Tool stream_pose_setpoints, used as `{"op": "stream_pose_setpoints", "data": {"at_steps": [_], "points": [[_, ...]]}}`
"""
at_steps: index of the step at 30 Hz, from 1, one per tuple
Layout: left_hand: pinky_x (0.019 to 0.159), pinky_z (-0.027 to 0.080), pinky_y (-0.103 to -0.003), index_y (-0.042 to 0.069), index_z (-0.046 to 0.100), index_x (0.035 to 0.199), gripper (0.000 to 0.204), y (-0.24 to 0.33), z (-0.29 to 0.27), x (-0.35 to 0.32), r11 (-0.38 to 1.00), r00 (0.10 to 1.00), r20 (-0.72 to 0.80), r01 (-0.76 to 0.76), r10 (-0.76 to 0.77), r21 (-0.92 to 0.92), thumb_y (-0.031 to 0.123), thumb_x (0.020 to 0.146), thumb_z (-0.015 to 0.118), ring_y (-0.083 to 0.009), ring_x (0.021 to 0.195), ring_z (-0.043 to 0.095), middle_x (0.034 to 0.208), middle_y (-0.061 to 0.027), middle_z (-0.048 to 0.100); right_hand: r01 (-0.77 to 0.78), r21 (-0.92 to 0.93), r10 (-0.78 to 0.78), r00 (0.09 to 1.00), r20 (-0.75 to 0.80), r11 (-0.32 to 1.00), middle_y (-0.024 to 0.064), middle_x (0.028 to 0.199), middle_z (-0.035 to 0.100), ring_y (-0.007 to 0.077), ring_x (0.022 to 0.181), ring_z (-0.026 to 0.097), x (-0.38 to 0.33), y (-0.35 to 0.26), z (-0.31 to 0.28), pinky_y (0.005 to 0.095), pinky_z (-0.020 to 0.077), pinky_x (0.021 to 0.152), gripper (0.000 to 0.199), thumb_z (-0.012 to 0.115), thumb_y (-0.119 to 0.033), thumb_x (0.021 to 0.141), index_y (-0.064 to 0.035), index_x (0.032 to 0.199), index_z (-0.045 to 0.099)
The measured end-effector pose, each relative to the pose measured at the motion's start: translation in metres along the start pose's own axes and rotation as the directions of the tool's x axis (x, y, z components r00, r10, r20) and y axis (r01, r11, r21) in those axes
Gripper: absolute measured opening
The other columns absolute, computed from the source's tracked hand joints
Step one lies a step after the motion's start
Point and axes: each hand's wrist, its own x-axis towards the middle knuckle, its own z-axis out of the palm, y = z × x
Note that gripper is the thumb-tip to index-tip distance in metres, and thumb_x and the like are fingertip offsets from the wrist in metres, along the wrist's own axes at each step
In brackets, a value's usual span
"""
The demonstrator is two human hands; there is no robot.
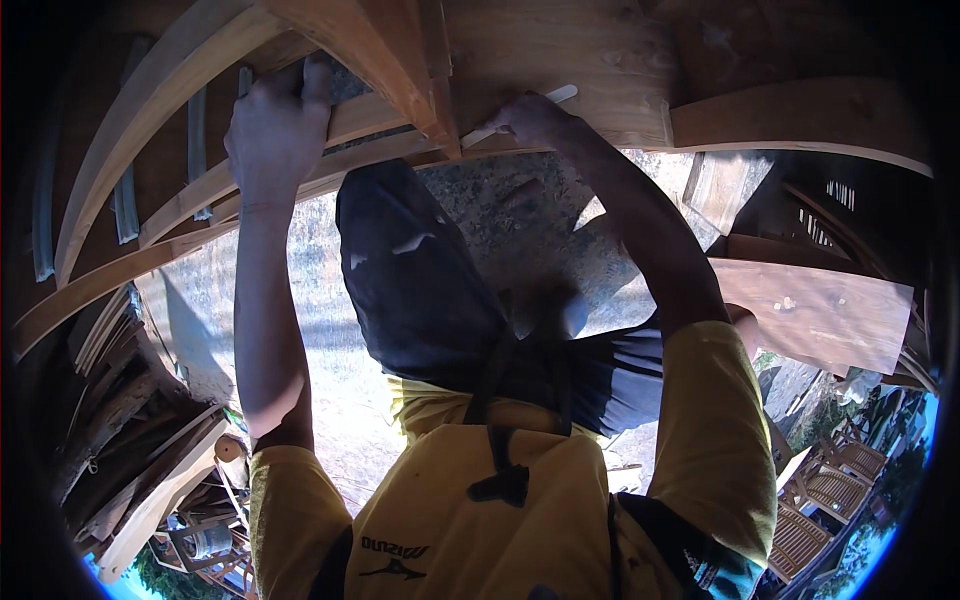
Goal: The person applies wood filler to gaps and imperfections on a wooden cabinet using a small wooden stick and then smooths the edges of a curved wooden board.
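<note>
My left hand (276, 130) is closed over the edge of a wooden frame, at one of its rails (364, 117); its fingertips are hidden. My right hand (530, 118) is closed around a thin pale stick (563, 94) with a rounded end, which sticks out on both sides of the fist. This hand lies against a broad brown wooden panel (560, 50), just above its lower edge. Between my hands an angled wooden brace (385, 62) comes down to the rail. A curved wooden piece (150, 95) arches to the left of my left hand.
Several grey strips (124, 205) hang at the left. Scrap boards (165, 490) are piled at the lower left. A flat wooden board (815, 310) lies at the right, with slatted wooden chairs (835, 490) beyond. My dark-clad legs (410, 270) are below the frame.
</note>
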Motion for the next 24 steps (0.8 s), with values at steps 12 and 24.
{"op": "stream_pose_setpoints", "data": {"at_steps": [12,24], "points": [[0.093,0.052,-0.052,0.013,0.077,0.101,0.048,0.0,-0.002,0.001,0.999,1.0,0.009,0.011,-0.011,-0.033,0.052,0.094,0.05,-0.0454,0.1,0.068,0.097,-0.0229,0.073,-0.417,0.385,0.526,0.815,-0.242,0.823,0.0276,0.125,0.06,0.0455,0.105,0.066,-0.051,-0.115,0.013,0.0533,0.0551,0.092,0.063,0.056,-0.005,0.089,-0.0228,0.148,0.049],[0.092,0.052,-0.052,0.013,0.078,0.1,0.048,0.003,0.0,-0.001,1.0,1.0,0.005,0.012,-0.012,-0.02,0.052,0.095,0.05,-0.045,0.099,0.068,0.098,-0.0234,0.073,-0.61,0.35,0.685,0.713,-0.149,0.711,0.0321,0.122,0.058,0.0443,0.094,0.071,-0.039,-0.163,0.063,0.0529,0.0588,0.08,0.054,0.053,-0.01,0.091,-0.0083,0.144,0.047]]}}
